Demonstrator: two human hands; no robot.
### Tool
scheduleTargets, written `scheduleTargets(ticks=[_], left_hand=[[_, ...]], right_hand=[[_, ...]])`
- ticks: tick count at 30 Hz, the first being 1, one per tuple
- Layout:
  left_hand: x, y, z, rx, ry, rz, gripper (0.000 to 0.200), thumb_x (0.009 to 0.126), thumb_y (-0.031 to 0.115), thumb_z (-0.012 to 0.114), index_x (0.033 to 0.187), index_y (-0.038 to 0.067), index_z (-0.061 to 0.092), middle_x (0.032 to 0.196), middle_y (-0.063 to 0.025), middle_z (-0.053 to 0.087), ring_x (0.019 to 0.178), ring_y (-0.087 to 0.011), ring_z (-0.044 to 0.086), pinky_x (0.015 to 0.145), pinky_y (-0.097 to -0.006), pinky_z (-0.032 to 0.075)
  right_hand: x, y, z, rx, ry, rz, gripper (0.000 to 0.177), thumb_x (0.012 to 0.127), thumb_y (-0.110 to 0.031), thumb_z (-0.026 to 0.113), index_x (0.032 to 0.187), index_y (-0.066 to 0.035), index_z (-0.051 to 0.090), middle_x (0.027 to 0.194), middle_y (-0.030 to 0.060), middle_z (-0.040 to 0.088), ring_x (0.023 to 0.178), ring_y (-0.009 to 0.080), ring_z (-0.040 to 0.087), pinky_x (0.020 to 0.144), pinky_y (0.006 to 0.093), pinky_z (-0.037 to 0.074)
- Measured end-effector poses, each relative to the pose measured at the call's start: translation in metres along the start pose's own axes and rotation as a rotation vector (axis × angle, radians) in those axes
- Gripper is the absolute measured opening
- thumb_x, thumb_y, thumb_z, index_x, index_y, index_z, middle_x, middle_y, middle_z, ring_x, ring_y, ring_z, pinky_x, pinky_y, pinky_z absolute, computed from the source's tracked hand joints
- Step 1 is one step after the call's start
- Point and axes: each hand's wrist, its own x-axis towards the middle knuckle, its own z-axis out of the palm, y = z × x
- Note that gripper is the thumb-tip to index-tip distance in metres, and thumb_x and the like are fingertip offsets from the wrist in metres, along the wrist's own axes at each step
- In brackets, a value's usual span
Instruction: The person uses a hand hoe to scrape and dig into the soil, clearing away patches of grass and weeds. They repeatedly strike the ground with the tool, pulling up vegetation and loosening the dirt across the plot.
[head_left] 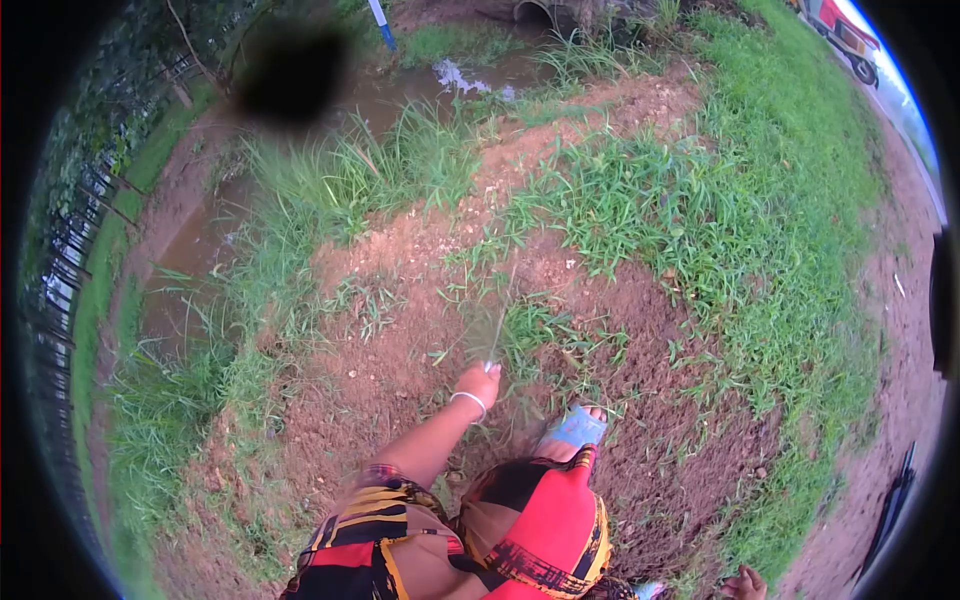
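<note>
My left hand [478, 384], with a white bangle at the wrist, is closed around the pale end of a long thin tool [500, 325]. The tool points away from me over the soil and low weeds, its far part smeared by motion; I cannot tell its exact kind. Beyond its tip grows a patch of green weeds [640, 200]. Dug-up brown soil [660, 440] lies to the right of my foot in a blue sandal [577, 428]. At the bottom right edge my right hand [745, 584] shows only partly, fingers loosely bent and apart, holding nothing visible.
Muddy water [190, 250] runs along the left and far side, behind tall grass [350, 180]. A pipe opening [535, 14] and a blue-and-white post [382, 24] stand at the far end. To the right, a grassy slope [800, 190] meets a dirt track with a vehicle [850, 40].
</note>
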Motion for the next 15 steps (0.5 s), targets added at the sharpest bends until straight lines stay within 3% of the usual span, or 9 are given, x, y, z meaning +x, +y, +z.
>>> scheduleTargets(ticks=[5, 7, 9, 10, 12, 14, 15], left_hand=[[-0.010, -0.011, -0.010, -0.052, 0.002, 0.073, 0.040, 0.085, 0.040, 0.047, 0.089, 0.001, 0.056, 0.084, -0.0242, 0.060, 0.084, -0.0410, 0.057, 0.075, -0.0469, 0.044], [0.007, 0.012, -0.033, -0.167, 0.184, 0.130, 0.038, 0.085, 0.038, 0.047, 0.086, 0.001, 0.056, 0.082, -0.0247, 0.060, 0.083, -0.0425, 0.056, 0.073, -0.0474, 0.043], [0.044, 0.017, -0.036, -0.179, 0.382, 0.248, 0.038, 0.087, 0.038, 0.047, 0.083, 0.001, 0.055, 0.070, -0.0204, 0.060, 0.067, -0.0371, 0.059, 0.062, -0.0442, 0.046], [0.055, 0.023, -0.038, -0.178, 0.381, 0.249, 0.038, 0.087, 0.038, 0.047, 0.083, 0.001, 0.055, 0.070, -0.0204, 0.060, 0.067, -0.0371, 0.059, 0.062, -0.0442, 0.046], [0.069, 0.033, -0.038, -0.585, 0.131, -0.006, 0.040, 0.088, 0.039, 0.045, 0.079, 0.002, 0.054, 0.059, -0.0129, 0.055, 0.049, -0.0258, 0.056, 0.049, -0.0396, 0.044], [0.044, 0.035, -0.028, -0.664, -0.025, -0.118, 0.040, 0.090, 0.040, 0.044, 0.077, 0.003, 0.053, 0.052, -0.0067, 0.047, 0.038, -0.0169, 0.046, 0.038, -0.0338, 0.038], [0.028, 0.031, -0.018, -0.781, -0.154, -0.282, 0.036, 0.089, 0.042, 0.046, 0.071, 0.010, 0.043, 0.049, -0.0010, 0.041, 0.032, -0.0127, 0.036, 0.031, -0.0286, 0.029]], right_hand=[[-0.002, -0.002, 0.000, 0.010, 0.007, 0.015, 0.049, 0.089, -0.027, 0.046, 0.130, -0.003, 0.036, 0.107, 0.0185, 0.058, 0.089, 0.0260, 0.061, 0.075, 0.0345, 0.049], [-0.001, 0.001, -0.003, 0.009, 0.009, 0.017, 0.049, 0.089, -0.027, 0.046, 0.130, -0.003, 0.036, 0.107, 0.0183, 0.058, 0.090, 0.0259, 0.061, 0.075, 0.0342, 0.049], [-0.001, 0.001, -0.003, 0.008, 0.011, 0.019, 0.049, 0.089, -0.028, 0.045, 0.130, -0.003, 0.036, 0.107, 0.0182, 0.058, 0.090, 0.0258, 0.061, 0.075, 0.0340, 0.049], [-0.001, 0.000, -0.003, 0.001, 0.012, 0.027, 0.049, 0.089, -0.029, 0.044, 0.130, -0.003, 0.036, 0.108, 0.0180, 0.058, 0.090, 0.0253, 0.061, 0.075, 0.0338, 0.049], [0.001, 0.001, -0.003, -0.005, 0.012, 0.036, 0.049, 0.089, -0.029, 0.044, 0.130, -0.003, 0.036, 0.108, 0.0177, 0.058, 0.091, 0.0249, 0.061, 0.075, 0.0336, 0.049], [0.005, 0.006, -0.005, 0.005, 0.024, 0.087, 0.051, 0.089, -0.031, 0.045, 0.129, -0.002, 0.036, 0.108, 0.0176, 0.057, 0.089, 0.0250, 0.061, 0.075, 0.0333, 0.049], [0.005, 0.005, -0.005, 0.007, 0.020, 0.087, 0.051, 0.089, -0.031, 0.045, 0.129, -0.002, 0.036, 0.108, 0.0176, 0.057, 0.089, 0.0250, 0.061, 0.075, 0.0333, 0.049]])
